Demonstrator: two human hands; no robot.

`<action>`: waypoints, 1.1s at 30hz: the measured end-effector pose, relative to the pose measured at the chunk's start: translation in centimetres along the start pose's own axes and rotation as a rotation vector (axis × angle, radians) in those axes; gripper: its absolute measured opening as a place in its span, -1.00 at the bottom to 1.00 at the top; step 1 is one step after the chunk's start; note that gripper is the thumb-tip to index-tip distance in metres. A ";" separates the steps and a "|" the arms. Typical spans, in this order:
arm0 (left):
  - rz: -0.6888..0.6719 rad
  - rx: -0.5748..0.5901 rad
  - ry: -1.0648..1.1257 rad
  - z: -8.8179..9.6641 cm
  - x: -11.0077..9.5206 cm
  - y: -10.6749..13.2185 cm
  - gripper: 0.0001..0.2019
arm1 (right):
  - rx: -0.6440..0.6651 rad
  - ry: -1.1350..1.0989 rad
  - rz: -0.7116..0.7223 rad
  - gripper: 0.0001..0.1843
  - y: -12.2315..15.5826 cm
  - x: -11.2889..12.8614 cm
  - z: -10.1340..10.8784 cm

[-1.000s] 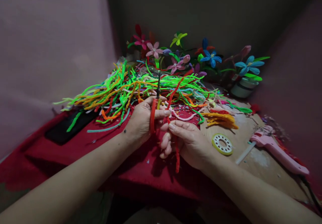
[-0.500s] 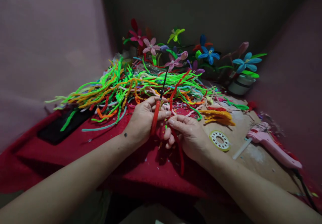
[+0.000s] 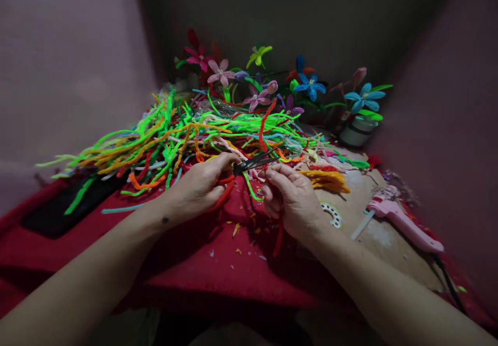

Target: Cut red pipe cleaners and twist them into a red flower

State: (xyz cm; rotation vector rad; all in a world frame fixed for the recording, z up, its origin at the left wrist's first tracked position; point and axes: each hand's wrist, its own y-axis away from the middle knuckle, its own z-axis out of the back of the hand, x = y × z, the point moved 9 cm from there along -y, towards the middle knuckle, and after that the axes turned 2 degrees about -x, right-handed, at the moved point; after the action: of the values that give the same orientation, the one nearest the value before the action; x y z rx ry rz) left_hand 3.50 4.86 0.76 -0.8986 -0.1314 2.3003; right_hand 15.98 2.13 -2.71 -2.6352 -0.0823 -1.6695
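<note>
My left hand (image 3: 198,188) is closed round the red handles of a pair of scissors (image 3: 252,162). The dark blades are parted and point right, toward my other hand. My right hand (image 3: 291,201) pinches a red pipe cleaner (image 3: 264,125) that rises above the fingers and also hangs down below the palm. The blades sit just left of that pipe cleaner, close to my right fingertips. Both hands hover over a red cloth (image 3: 194,252) in front of a big heap of coloured pipe cleaners (image 3: 175,133).
Pipe-cleaner flowers (image 3: 257,79) stand along the back, one in a small white pot (image 3: 356,132). A pink glue gun (image 3: 400,221) and a white-and-green ring (image 3: 332,213) lie on the bare board at the right. Orange cut pieces (image 3: 327,179) lie beside them. A black flat object (image 3: 54,213) lies left.
The scissors have tipped from upright to level, with the blades now parted and pointing right. Both hands have dropped slightly toward the cloth, and the view has shifted right.
</note>
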 end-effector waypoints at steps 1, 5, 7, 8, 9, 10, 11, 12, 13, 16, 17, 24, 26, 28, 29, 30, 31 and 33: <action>0.002 0.007 -0.014 0.0 0.1 0.0 -0.44 | 0.001 -0.004 -0.002 -0.86 0.0 0.0 0.1; -0.013 0.028 -0.046 -0.2 0.3 0.0 -0.46 | 0.027 -0.013 -0.001 -0.89 -0.1 0.0 0.1; -0.022 0.032 -0.055 -0.4 0.3 0.0 -0.48 | 0.044 -0.022 0.008 -0.91 -0.1 0.1 0.0; -0.023 0.031 -0.060 -0.4 0.2 0.0 -0.49 | 0.051 -0.024 0.010 -0.92 -0.1 0.1 -0.1; -0.020 0.028 -0.062 -0.4 0.2 0.0 -0.50 | 0.056 -0.024 0.012 -0.93 -0.1 0.1 -0.1; -0.018 0.021 -0.060 -0.4 0.1 -0.1 -0.52 | 0.057 -0.023 0.011 -0.93 -0.1 0.1 -0.1; -0.015 0.012 -0.056 -0.3 0.1 -0.1 -0.54 | 0.056 -0.021 0.011 -0.93 -0.1 0.1 0.0; -0.014 0.004 -0.051 -0.2 -0.1 -0.1 -0.55 | 0.056 -0.019 0.011 -0.94 -0.2 0.1 0.0; -0.014 -0.002 -0.048 -0.2 -0.2 -0.2 -0.56 | 0.056 -0.015 0.012 -0.94 -0.2 0.1 0.0; -0.011 0.008 -0.091 -0.3 -0.3 -0.2 -0.58 | 0.063 0.008 0.022 -0.93 -0.2 0.2 0.0; -0.011 0.017 -0.116 -0.4 -0.3 -0.2 -0.58 | 0.064 0.017 0.026 -0.92 -0.2 0.2 0.1; -0.043 0.001 -0.242 -0.7 0.1 0.0 -0.59 | 0.052 0.036 0.033 -0.90 -0.3 0.2 0.2; -0.047 -0.009 -0.244 -0.6 0.2 0.0 -0.60 | 0.049 0.041 0.032 -0.90 -0.3 0.3 0.1; -0.046 -0.013 -0.224 -0.7 0.2 0.1 -0.61 | 0.050 0.040 0.033 -0.91 -0.2 0.3 0.1; -0.045 -0.014 -0.212 -0.7 0.2 0.1 -0.61 | 0.052 0.038 0.033 -0.91 -0.2 0.3 0.0; -0.045 -0.012 -0.203 -0.7 0.2 0.1 -0.62 | 0.055 0.035 0.032 -0.91 -0.2 0.3 0.0; -0.045 -0.011 -0.196 -0.8 0.3 0.1 -0.63 | 0.056 0.032 0.030 -0.91 -0.2 0.3 0.0; -0.042 -0.026 -0.189 -0.6 0.4 0.1 -0.65 | 0.054 0.017 0.013 -0.91 -0.2 0.1 0.0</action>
State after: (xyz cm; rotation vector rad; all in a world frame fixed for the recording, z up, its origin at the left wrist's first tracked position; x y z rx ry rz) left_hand 3.60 4.92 0.03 -0.6827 -0.2596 2.3456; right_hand 16.01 2.38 -2.64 -2.5763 -0.1083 -1.6612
